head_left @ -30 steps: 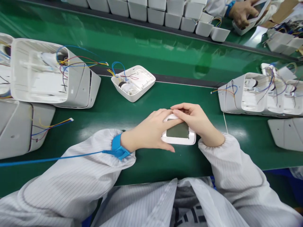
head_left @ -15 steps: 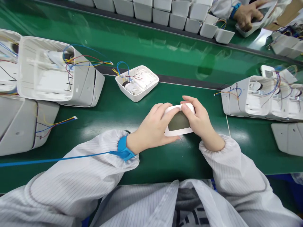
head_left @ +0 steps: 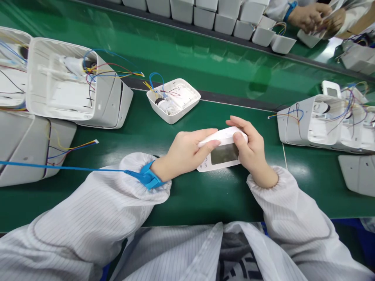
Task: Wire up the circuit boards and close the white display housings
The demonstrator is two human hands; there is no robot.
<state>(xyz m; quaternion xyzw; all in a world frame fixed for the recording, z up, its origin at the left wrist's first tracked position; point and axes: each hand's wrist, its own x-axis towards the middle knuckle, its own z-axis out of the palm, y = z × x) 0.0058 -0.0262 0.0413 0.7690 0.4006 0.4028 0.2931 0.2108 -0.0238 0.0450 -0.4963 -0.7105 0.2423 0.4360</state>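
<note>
Between my two hands is a white plastic device with a dark display (head_left: 224,153) and small button marks at its lower left. It is tilted, so its upper edge faces me. My left hand (head_left: 190,150) grips it from the left, thumb across the front near the top edge. On the other side, my right hand (head_left: 251,146) is closed on the upper right corner, thumb on the front and fingers behind. Just beyond lies an open white housing (head_left: 187,95) with a motor-like cylinder and loose wires inside.
Stacked white housings (head_left: 108,101) with trailing wires stand at the left. More wired housings (head_left: 295,125) line up at the right, beside a loose white cover (head_left: 357,171). Behind a green ledge, a co-worker's hand (head_left: 310,17) works near a row of white shells (head_left: 203,18). A blue wrist cord (head_left: 73,168) crosses my left sleeve.
The device has tipped so its top edge shows more and its button marks are uncovered. My left hand has shifted its hold, its thumb now lower along the top edge. The view has moved slightly.
</note>
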